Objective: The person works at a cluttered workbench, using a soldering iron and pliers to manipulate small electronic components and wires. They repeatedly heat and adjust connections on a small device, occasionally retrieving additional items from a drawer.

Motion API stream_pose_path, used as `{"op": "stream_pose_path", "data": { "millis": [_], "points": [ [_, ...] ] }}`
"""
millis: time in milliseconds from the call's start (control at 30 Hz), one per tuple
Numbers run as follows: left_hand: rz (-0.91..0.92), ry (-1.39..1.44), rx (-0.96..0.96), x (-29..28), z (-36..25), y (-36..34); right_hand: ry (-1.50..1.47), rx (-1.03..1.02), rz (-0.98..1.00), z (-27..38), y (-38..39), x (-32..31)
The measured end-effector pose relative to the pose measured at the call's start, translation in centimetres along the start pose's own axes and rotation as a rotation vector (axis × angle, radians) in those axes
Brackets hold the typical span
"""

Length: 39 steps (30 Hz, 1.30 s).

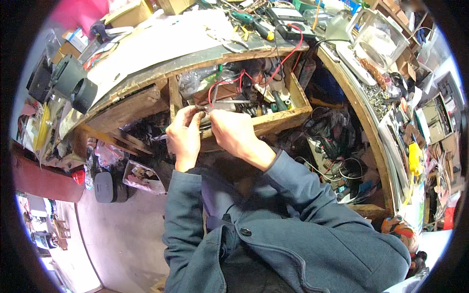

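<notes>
My left hand point(184, 136) and my right hand point(233, 133) meet at the front left of an open wooden drawer point(283, 119). Their fingertips pinch close together around a small dark piece, too small to name, at the end of a red wire point(211, 92). My right fingers are on that wire's end. The wire loops over the drawer and up toward a black boxy device point(283, 19) on the bench. Inside the drawer are a clear plastic bag point(193, 84), a green-handled tool point(279, 101) and other loose parts.
A cluttered bench holds a white sheet point(146, 49), pliers point(227, 41), a green-and-yellow screwdriver point(254, 24) and black containers point(68, 80). At right, tangled cables point(332, 141) fill the space below a crowded side counter point(371, 112). A dark case point(110, 187) stands on the floor.
</notes>
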<state>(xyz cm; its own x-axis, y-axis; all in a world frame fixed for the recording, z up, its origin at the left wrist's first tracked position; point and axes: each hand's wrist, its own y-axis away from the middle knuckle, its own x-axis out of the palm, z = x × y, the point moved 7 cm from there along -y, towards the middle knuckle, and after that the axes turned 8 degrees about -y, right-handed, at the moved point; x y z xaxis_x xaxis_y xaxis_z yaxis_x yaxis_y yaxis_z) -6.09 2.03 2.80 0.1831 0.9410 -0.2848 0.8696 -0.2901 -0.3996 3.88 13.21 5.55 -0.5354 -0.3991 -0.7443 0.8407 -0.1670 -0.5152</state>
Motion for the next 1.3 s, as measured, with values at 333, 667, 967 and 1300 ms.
{"op": "stream_pose_path", "data": {
  "millis": [333, 667, 967, 1300],
  "points": [
    [0.002, 0.045, 0.023, -0.3, -0.2, -0.7, -0.012, 0.021, -0.009, -0.1, -0.6, 0.0],
    [0.003, 0.189, -0.075, -0.9, -0.2, -0.6, -0.46, 0.239, -0.241, -3.4, 0.4, -4.3],
    [0.009, 0.326, -0.104, -1.3, -0.7, -0.6, -0.808, 0.25, -0.02, -3.4, -3.7, -0.1],
    [-0.009, 0.302, -0.092, -1.2, -1.1, -0.2, -0.792, 0.214, 0.013, -3.4, -3.5, 0.1]
  ]
}}
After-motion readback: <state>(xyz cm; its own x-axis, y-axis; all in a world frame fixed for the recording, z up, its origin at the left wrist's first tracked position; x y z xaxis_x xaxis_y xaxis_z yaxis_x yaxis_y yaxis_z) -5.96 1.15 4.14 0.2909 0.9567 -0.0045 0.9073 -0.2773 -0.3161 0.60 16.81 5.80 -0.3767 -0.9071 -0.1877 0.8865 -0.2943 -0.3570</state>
